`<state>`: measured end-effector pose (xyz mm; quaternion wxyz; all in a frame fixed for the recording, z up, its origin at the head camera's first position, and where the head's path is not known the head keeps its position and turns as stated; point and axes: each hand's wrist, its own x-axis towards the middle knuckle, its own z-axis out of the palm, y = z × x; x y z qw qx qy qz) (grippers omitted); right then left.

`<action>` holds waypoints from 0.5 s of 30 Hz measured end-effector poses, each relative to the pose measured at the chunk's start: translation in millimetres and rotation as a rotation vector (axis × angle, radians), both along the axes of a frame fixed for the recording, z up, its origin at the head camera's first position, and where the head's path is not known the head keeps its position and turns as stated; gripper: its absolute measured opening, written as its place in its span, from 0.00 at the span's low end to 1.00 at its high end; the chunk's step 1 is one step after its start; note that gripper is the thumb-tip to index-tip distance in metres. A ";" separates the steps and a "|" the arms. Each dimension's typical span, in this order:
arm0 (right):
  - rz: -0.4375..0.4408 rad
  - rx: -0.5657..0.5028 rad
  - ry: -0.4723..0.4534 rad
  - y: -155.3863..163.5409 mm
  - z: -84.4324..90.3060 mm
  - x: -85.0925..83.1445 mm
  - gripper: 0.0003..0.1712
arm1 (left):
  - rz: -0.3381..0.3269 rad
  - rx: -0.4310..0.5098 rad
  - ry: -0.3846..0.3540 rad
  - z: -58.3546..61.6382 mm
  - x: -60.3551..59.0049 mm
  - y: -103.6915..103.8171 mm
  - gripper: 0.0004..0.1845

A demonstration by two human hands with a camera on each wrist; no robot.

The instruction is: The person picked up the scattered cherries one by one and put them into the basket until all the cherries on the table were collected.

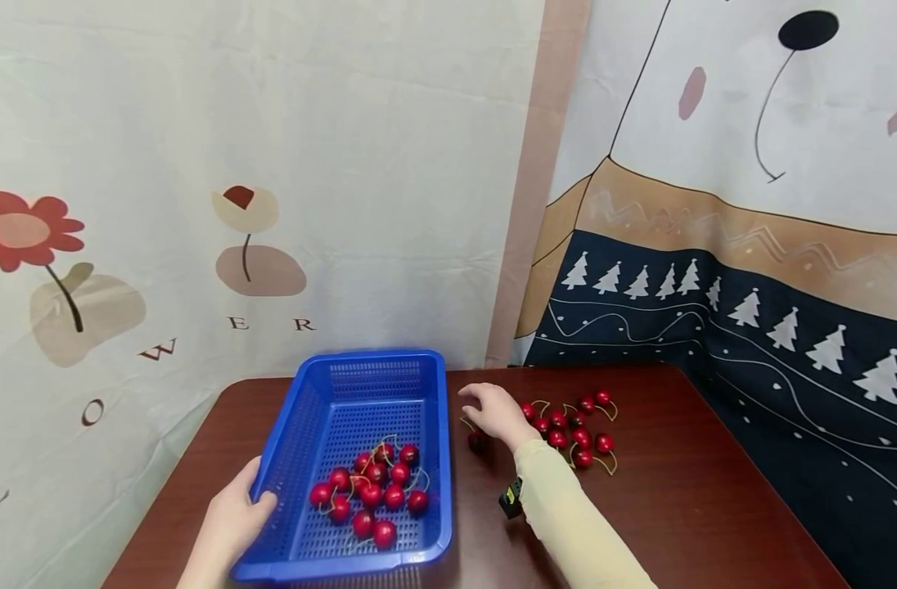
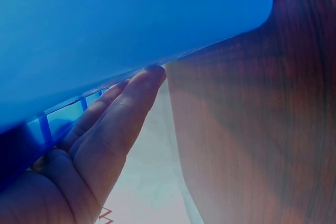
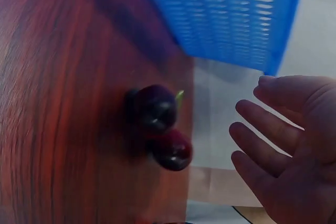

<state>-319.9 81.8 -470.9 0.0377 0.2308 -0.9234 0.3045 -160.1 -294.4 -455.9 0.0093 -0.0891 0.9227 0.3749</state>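
A blue plastic basket with slotted walls sits on the table, with several red cherries in its near half. My left hand grips the basket's left rim, thumb over the edge; in the left wrist view its fingers lie against the outer side. Just right of the basket, my right hand hovers with loosely bent fingers and nothing in them. Below it are two dark cherries, close together on the table in the right wrist view. More stemmed cherries lie in a loose group further right.
The brown wooden table has rounded far corners. Behind it hangs a pale printed cloth, joined on the right by a dark cloth with white trees. A small black device is worn at the right wrist.
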 end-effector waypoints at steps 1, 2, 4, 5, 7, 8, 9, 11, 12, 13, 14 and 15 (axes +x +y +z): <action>0.009 0.039 0.019 -0.3 -2.3 -1.8 0.16 | 0.001 0.000 0.003 0.1 0.3 0.1 0.32; 0.020 0.077 0.034 -0.5 -4.6 -3.7 0.16 | 0.003 -0.004 0.006 0.0 0.5 0.2 0.32; 0.033 0.147 0.050 -1.6 -7.8 -6.3 0.16 | 0.003 -0.007 0.012 0.0 0.8 0.3 0.32; 0.039 0.185 0.057 -2.2 -9.3 -7.3 0.16 | 0.002 -0.010 0.016 -0.3 0.8 0.3 0.32; 0.054 0.251 0.073 -3.3 -11.5 -9.0 0.15 | -0.001 -0.019 0.028 -0.9 0.8 0.3 0.31; 0.060 0.276 0.079 -3.8 -12.1 -9.5 0.15 | -0.002 -0.023 0.031 -1.1 0.7 0.2 0.31; 0.064 0.300 0.083 -4.3 -12.3 -9.7 0.15 | -0.002 -0.028 0.035 -1.4 0.7 0.2 0.31; 0.077 0.336 0.093 -5.1 -12.9 -10.3 0.15 | -0.002 -0.033 0.037 -1.8 0.5 0.0 0.32; 0.084 0.345 0.095 -5.4 -12.9 -10.6 0.15 | -0.001 -0.033 0.034 -1.8 0.4 -0.2 0.32; 0.092 0.355 0.095 -5.8 -12.8 -10.9 0.16 | 0.001 -0.031 0.030 -1.7 0.4 -0.3 0.32; 0.101 0.365 0.095 -6.1 -12.9 -11.3 0.17 | 0.002 -0.030 0.027 -1.6 0.4 -0.4 0.32; 0.110 0.374 0.095 -6.4 -13.3 -11.8 0.17 | 0.003 -0.030 0.025 -1.5 0.4 -0.5 0.32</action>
